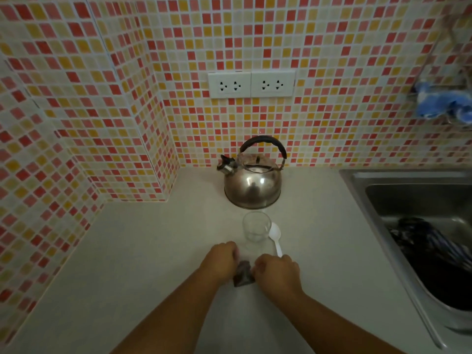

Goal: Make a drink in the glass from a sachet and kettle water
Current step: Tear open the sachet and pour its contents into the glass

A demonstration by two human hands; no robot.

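A small dark brown sachet hangs between my two hands just above the white counter. My left hand pinches its left side and my right hand pinches its right side; its top part is hidden by my fingers. Just beyond my hands an empty clear glass stands upright. A white plastic spoon lies right of the glass, its handle running toward my right hand. Behind the glass sits a steel kettle with a black handle, its spout pointing left.
A steel sink takes up the right side and holds a dark striped thing. The tiled wall juts out at the left of the counter. Two double sockets are on the wall above the kettle. Blue items hang at upper right.
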